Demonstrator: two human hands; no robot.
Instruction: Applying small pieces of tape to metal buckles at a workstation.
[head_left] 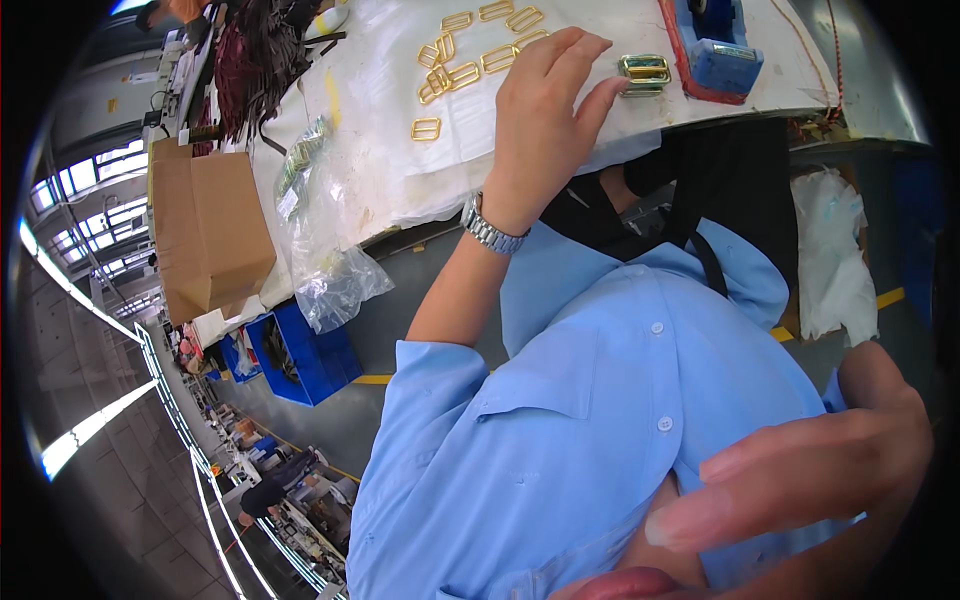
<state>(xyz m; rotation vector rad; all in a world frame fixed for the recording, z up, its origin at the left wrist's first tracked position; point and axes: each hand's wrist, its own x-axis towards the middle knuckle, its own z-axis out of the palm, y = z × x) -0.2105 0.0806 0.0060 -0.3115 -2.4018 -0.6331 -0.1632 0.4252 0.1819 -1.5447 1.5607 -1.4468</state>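
My left hand (pixel 545 115), with a metal watch (pixel 490 225) on its wrist, hovers over the near part of the white work table. Its fingers reach forward, the thumb apart from them, and nothing shows in its grasp. Just right of the thumb sits a small stack of gold slide buckles (pixel 643 75), with a greenish sheen. Several loose gold slide buckles (pixel 463 75) lie beyond and left of the hand; the fingers partly cover some. Large and close at the lower right, my right hand (pixel 830 460) is raised in front of my blue shirt, fingers loosely bent and apart, holding nothing visible.
A blue tape dispenser (pixel 720 65) stands at the table's right. Leftward lie dark red straps (pixel 250 70), a clear plastic bag (pixel 330 255) hanging over the edge, and a cardboard box (pixel 215 230). Below are a blue bin (pixel 310 350) and, right, a white-lined box (pixel 830 250).
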